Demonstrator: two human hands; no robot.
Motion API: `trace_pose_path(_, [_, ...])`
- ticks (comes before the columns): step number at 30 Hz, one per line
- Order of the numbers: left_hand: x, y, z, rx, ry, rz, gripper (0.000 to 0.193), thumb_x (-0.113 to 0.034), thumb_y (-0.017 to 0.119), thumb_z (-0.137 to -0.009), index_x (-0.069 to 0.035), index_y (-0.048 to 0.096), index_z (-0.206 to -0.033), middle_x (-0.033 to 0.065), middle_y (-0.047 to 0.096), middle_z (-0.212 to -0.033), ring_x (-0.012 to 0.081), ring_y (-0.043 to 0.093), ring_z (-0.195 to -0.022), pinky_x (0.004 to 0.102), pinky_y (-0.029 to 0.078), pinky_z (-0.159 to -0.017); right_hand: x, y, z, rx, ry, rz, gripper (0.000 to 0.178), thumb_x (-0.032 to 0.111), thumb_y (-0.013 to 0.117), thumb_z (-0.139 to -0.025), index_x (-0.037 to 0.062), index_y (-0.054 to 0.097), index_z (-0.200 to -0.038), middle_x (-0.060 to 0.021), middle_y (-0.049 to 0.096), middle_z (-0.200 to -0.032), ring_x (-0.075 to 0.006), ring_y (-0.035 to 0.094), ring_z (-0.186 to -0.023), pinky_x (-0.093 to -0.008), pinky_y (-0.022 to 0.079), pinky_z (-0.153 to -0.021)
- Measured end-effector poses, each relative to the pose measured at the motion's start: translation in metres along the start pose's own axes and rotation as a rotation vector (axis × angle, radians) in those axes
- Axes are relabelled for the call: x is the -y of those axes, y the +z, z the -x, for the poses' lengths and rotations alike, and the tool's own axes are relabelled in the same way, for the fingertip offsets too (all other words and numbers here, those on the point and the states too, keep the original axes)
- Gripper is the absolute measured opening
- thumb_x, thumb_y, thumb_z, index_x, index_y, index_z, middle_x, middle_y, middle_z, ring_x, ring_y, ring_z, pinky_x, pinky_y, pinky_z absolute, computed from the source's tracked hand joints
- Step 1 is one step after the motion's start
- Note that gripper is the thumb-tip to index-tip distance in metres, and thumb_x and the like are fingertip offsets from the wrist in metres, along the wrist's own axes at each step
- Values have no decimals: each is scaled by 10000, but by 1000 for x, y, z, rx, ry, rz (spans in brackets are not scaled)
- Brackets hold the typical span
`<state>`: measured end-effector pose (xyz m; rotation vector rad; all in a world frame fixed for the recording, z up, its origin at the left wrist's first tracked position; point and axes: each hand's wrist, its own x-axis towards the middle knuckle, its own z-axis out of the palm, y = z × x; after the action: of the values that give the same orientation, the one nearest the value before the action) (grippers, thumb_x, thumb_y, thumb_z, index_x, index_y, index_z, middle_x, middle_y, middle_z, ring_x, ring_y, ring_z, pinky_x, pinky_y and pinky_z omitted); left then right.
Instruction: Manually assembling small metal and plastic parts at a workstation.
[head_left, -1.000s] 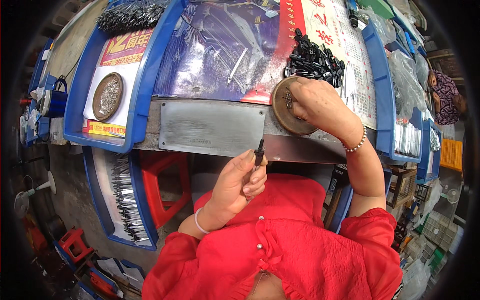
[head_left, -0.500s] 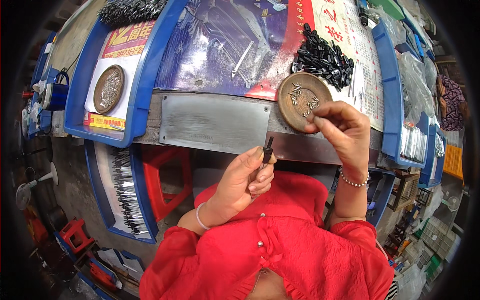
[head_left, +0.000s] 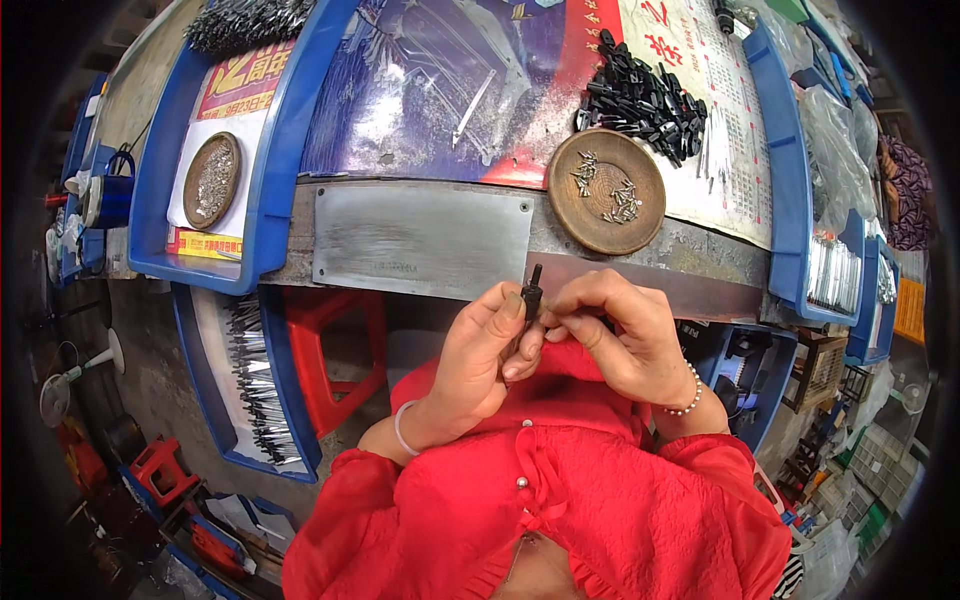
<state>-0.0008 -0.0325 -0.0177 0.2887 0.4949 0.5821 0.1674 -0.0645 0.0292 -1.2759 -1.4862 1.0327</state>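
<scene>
Just off the table's front edge, my left hand [head_left: 470,360] holds a small black plastic part [head_left: 533,294] upright between thumb and fingers, its thin stem pointing up. My right hand [head_left: 630,345] is closed in a pinch right beside that part. Whatever sits between its fingertips is too small or hidden to make out. Beyond the right hand stands a round brown dish [head_left: 575,222] with small metal pins [head_left: 622,204] in two loose clusters. Behind the dish lies a heap of similar black parts [head_left: 645,105].
A metal plate [head_left: 420,240] is screwed along the table's front edge. At left, a blue tray [head_left: 275,225] contains a dish [head_left: 232,150] of small shiny bits. Another blue tray [head_left: 215,415] of slim rods sits lower left. Blue bins [head_left: 785,200] line the right side.
My right hand has come from the brown dish down and left to the black part, its fingers pinched. My left hand keeps its hold, nearly in place.
</scene>
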Motion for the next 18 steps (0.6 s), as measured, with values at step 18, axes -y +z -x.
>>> trace_pose_path(18, [-2,3,2,-7,-64,21,244,-294,466,-955,-88,435,-1084,20,484,-638,38,309,-421,168,249,-392,0,8,-4,41,182,-5,230,-24,516,-865,5,370,-1041,-141,615,-756,-286,665,-735,-309,482,-603])
